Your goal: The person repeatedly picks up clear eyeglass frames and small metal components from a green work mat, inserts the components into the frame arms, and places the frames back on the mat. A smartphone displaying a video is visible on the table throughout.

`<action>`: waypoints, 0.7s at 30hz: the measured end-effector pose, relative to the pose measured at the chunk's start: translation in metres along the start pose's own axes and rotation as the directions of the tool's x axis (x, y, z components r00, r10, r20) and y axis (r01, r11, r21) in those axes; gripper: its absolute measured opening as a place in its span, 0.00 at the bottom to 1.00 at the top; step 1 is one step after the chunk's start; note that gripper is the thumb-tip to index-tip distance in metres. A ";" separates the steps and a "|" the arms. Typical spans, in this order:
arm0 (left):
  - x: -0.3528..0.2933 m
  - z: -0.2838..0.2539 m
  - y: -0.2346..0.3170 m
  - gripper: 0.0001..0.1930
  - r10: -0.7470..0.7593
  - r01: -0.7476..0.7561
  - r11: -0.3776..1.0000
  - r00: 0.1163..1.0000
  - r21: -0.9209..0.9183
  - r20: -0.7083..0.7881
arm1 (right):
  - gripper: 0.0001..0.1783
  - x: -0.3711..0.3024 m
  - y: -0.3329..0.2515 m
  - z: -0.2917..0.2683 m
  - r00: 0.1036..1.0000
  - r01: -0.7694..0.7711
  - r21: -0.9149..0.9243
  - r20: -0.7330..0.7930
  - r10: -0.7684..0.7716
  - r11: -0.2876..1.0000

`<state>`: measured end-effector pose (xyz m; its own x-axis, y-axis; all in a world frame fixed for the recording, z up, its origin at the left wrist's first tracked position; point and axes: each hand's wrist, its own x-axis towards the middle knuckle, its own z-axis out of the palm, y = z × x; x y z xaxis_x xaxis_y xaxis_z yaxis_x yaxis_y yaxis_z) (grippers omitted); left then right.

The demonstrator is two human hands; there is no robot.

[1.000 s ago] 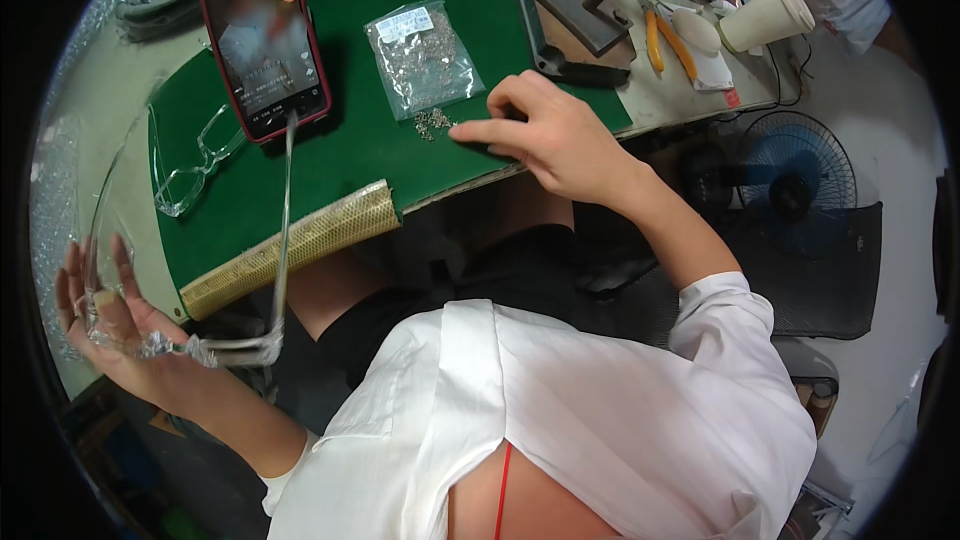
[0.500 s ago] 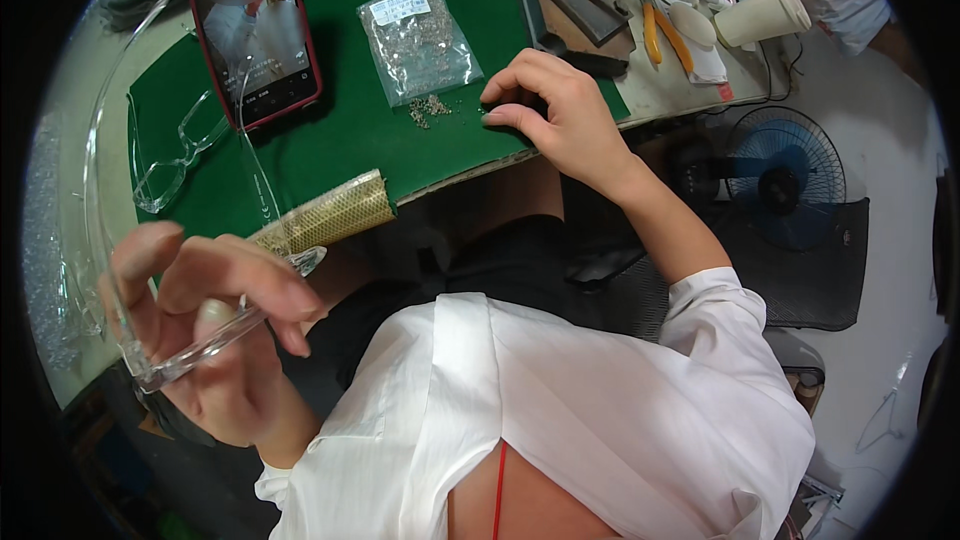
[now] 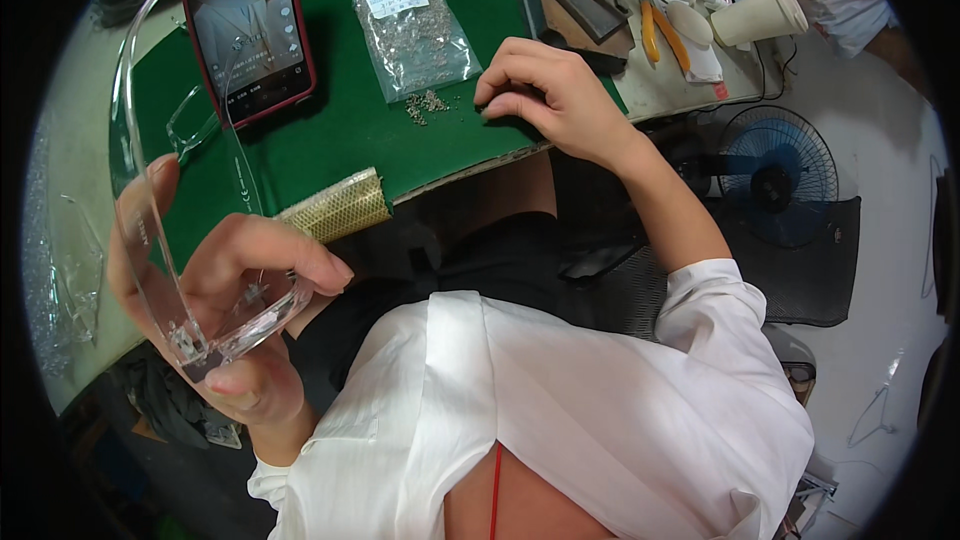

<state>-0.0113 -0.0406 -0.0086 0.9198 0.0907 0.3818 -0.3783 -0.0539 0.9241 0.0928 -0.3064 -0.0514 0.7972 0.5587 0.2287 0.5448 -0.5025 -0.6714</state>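
Close up at the left, my left hand (image 3: 238, 250) grips a clear plastic eyeglass frame (image 3: 262, 328) by its front, with its long temples pointing up and away. My right hand (image 3: 565, 100) rests at the front edge of the green mat (image 3: 450, 155). Its fingers are curled and the thumb nears the index finger; whether something tiny is pinched there is too small to tell. Just left of those fingertips lies a small pile of tiny metal screws (image 3: 427, 105). Behind the pile is a clear plastic bag (image 3: 415, 45) of similar pieces with a white label.
A red-cased phone (image 3: 265, 95) leans at the back left, beside another clear frame (image 3: 190, 122). A gold-patterned roll (image 3: 340, 208) projects at the table edge. Back right are a metal block (image 3: 583, 5), yellow-handled pliers (image 3: 652, 32) and a white cup (image 3: 760, 16). A fan (image 3: 775, 185) stands right.
My left hand has turned the eyeglass frame and shifted slightly right, bringing its front nearer the roll. My right hand has barely moved. The phone's picture has changed.
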 end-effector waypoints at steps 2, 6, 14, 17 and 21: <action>0.001 0.003 0.001 0.49 -0.010 0.010 1.000 1.000 0.014 -0.013 | 0.06 0.001 0.003 -0.003 0.998 0.037 0.017 0.045 -0.037 0.999; 0.002 0.005 0.001 0.49 -0.001 0.001 1.000 1.000 0.008 -0.029 | 0.06 0.010 0.008 0.001 0.994 0.088 0.026 0.069 -0.089 0.996; 0.000 0.002 0.001 0.49 -0.026 0.026 0.999 0.999 0.032 -0.022 | 0.07 0.008 -0.003 0.008 0.998 0.058 -0.213 0.019 -0.055 0.975; -0.001 0.001 0.001 0.50 -0.032 0.032 0.999 0.999 0.010 -0.011 | 0.07 0.006 -0.013 0.012 0.999 0.023 -0.326 -0.020 -0.032 0.945; -0.002 0.001 0.003 0.50 -0.038 0.037 0.999 0.999 -0.005 -0.016 | 0.06 0.003 -0.015 0.023 0.995 -0.009 -0.440 -0.089 -0.034 0.898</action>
<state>-0.0143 -0.0416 -0.0070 0.9316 0.1083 0.3471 -0.3442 -0.0451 0.9378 0.0813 -0.2821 -0.0566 0.7983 0.5147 0.3128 0.5967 -0.7464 -0.2947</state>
